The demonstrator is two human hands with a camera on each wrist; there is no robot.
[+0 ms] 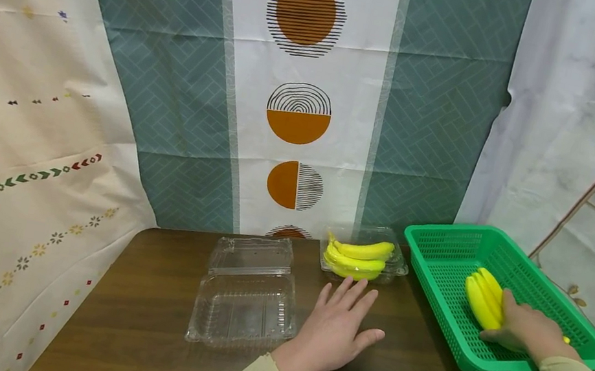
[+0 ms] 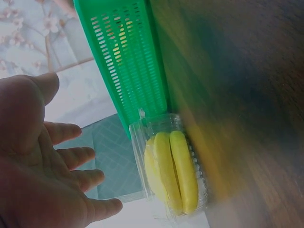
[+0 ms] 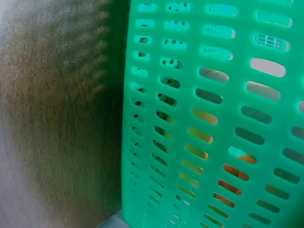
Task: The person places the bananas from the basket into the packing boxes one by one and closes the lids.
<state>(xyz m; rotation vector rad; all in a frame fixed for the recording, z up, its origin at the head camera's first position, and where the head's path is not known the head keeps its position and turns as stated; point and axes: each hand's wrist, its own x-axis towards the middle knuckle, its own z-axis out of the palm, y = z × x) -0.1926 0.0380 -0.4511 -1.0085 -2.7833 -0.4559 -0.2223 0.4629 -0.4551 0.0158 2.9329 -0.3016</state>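
In the head view my right hand (image 1: 530, 329) reaches into the green basket (image 1: 432, 300) and grips a bunch of yellow bananas (image 1: 482, 298), thumb on the near side, fingers over the top. The slotted basket wall (image 3: 213, 109) hides most of that grip in the right wrist view; only yellow and skin patches show through. My left hand (image 1: 330, 332) hovers over the table with fingers spread and nothing in it. Nearest to it are an open, clear plastic clamshell box (image 1: 244, 308) on its left and a second clear box (image 1: 396, 264) holding bananas (image 2: 173, 171) beyond its fingertips.
The dark wooden table (image 1: 134, 316) ends at a patterned cloth backdrop (image 1: 314, 83). Cloth also hangs along the left side and behind the basket on the right. The filled box stands close to the basket's far left corner.
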